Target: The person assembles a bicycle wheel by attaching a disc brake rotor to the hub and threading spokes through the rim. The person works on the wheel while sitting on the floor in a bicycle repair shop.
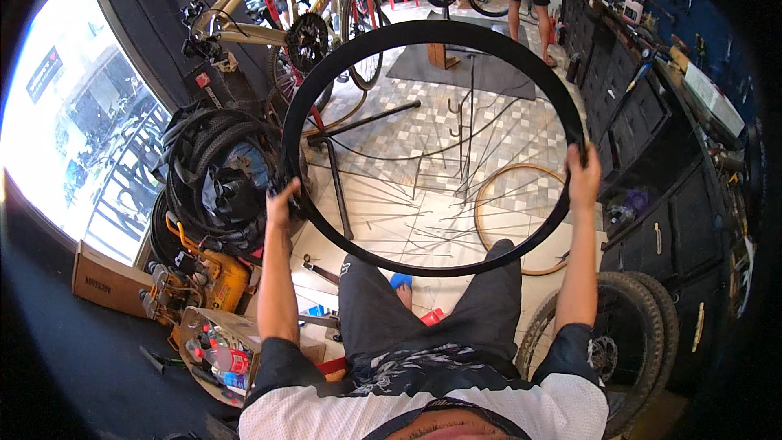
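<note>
The left hand (283, 201) is grasping one side of a black wheel rim (432, 31), which is being held up off the floor between both hands. The right hand (584, 175) is gripping the opposite side, probably so that the weight is balancing evenly. Below, the tiled floor (391, 244) is bearing loose spokes (456, 234), showing through the rim. Tyres (204, 134) are lying heaped near the bright window (61, 106) at left, a gold bicycle (252, 35) is standing behind, and dark drawer cabinets (627, 126) are lining the right.
</note>
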The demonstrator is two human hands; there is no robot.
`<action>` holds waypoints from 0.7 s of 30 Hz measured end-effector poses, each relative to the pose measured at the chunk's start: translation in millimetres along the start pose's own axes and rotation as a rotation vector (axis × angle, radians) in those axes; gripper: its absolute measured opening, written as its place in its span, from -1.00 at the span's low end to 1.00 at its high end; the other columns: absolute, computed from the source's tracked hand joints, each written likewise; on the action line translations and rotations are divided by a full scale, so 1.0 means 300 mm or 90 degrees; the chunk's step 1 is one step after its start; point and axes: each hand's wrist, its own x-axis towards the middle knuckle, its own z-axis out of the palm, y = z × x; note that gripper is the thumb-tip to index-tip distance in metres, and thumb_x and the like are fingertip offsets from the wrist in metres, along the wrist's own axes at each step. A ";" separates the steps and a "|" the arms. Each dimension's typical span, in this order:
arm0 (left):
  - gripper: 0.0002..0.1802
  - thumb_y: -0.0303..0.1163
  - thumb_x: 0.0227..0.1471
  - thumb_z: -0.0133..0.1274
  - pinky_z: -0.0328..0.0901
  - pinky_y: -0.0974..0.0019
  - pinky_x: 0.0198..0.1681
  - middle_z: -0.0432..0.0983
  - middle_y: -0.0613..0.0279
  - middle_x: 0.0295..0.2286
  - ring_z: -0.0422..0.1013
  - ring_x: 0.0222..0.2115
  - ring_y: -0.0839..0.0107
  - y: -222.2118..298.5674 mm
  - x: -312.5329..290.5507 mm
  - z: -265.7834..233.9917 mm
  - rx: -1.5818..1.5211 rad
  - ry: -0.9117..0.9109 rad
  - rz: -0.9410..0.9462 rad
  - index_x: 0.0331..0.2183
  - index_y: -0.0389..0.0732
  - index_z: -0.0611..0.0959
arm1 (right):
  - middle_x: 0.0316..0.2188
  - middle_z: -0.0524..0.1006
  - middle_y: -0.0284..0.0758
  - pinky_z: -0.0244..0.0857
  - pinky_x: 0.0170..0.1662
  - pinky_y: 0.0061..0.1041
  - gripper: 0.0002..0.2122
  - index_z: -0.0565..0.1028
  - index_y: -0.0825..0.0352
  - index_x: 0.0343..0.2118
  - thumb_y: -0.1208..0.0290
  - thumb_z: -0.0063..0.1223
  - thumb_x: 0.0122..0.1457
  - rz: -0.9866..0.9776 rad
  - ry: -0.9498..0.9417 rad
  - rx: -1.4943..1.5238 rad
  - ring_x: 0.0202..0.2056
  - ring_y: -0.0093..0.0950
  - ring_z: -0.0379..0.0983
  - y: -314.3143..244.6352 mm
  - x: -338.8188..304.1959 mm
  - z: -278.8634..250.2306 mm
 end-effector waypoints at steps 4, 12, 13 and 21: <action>-0.76 -0.44 -0.05 0.37 0.33 0.31 -0.35 0.52 0.35 -0.44 0.43 -0.46 0.42 -0.138 -0.170 -0.037 -0.053 0.007 -0.058 -0.31 -0.17 0.64 | -0.39 0.54 -0.45 0.30 -0.25 -0.59 -0.58 0.54 0.41 -0.08 0.13 0.33 0.21 -0.200 -0.069 -0.072 -0.36 -0.61 0.40 -0.423 0.213 0.031; -0.60 -0.31 -0.03 0.38 0.37 0.29 -0.11 0.63 0.18 -0.22 0.54 -0.25 0.36 0.039 -0.251 0.027 -0.136 -0.160 0.014 -0.17 -0.31 0.68 | -0.36 0.63 -0.33 0.38 -0.18 -0.56 -0.59 0.61 0.33 -0.11 0.28 0.49 0.00 -0.397 -0.340 -0.156 -0.31 -0.57 0.52 -0.940 0.233 0.202; -0.57 -0.30 -0.03 0.37 0.38 0.27 -0.08 0.64 0.15 -0.20 0.54 -0.22 0.34 0.072 -0.256 0.032 -0.119 -0.201 0.038 -0.15 -0.33 0.68 | -0.34 0.62 -0.33 0.37 -0.17 -0.57 -0.58 0.60 0.34 -0.12 0.29 0.50 -0.01 -0.428 -0.363 -0.193 -0.30 -0.57 0.51 -0.979 0.233 0.210; -0.34 -0.30 -0.11 0.44 0.34 0.27 0.08 0.61 0.14 -0.12 0.51 -0.06 0.34 0.379 -0.329 0.206 0.113 -0.426 0.176 0.03 -0.33 0.61 | -0.28 0.61 -0.36 0.34 -0.09 -0.39 -0.51 0.64 0.22 -0.10 0.07 0.49 -0.07 -0.667 -0.312 -0.345 -0.20 -0.39 0.47 -1.065 0.300 0.249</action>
